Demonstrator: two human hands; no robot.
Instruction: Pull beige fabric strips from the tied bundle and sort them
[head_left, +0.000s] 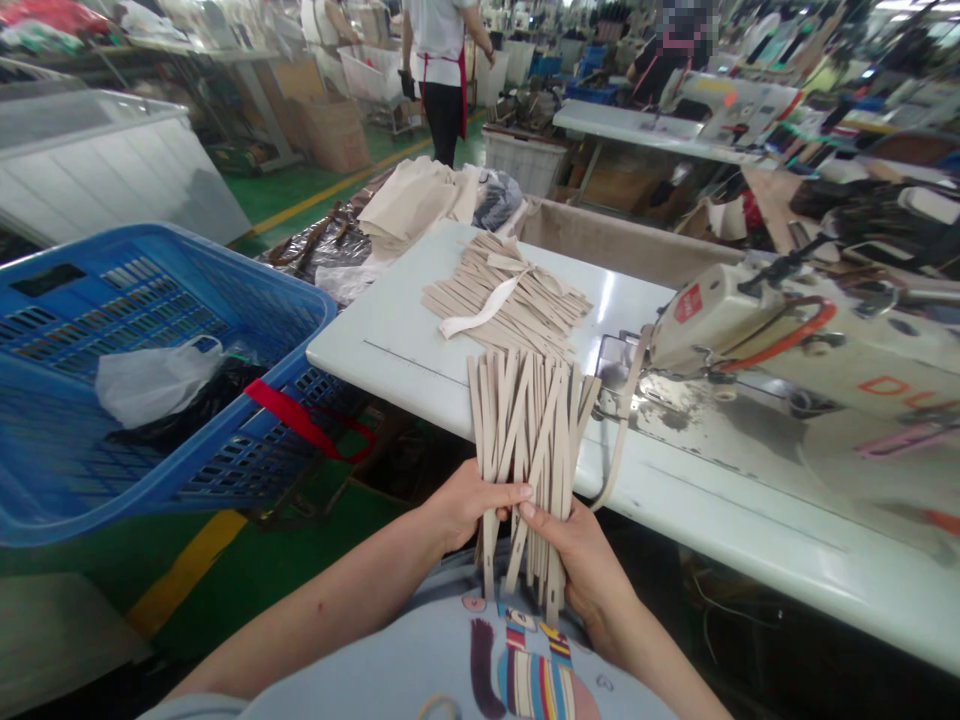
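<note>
Both of my hands grip one bundle of beige fabric strips [525, 420] at the table's front edge, close to my body. My left hand [476, 505] wraps the bundle's left side, its thumb lying across the front. From the right, my right hand [574, 545] closes round the same bundle, the two thumbs nearly meeting. The strips fan out at the top, and small slots show near some lower ends. Beyond them, a loose pile of similar strips [517, 300] lies on the white sewing table [390, 330], with a paler curved strip [484, 308] on top.
A sewing machine [750, 330] stands on the right, a long strip [626, 420] hanging by its needle area. At left is a blue basket [172, 480] holding plastic bags. Folded beige fabric [416, 200] sits behind the table. A person [442, 70] stands in the aisle.
</note>
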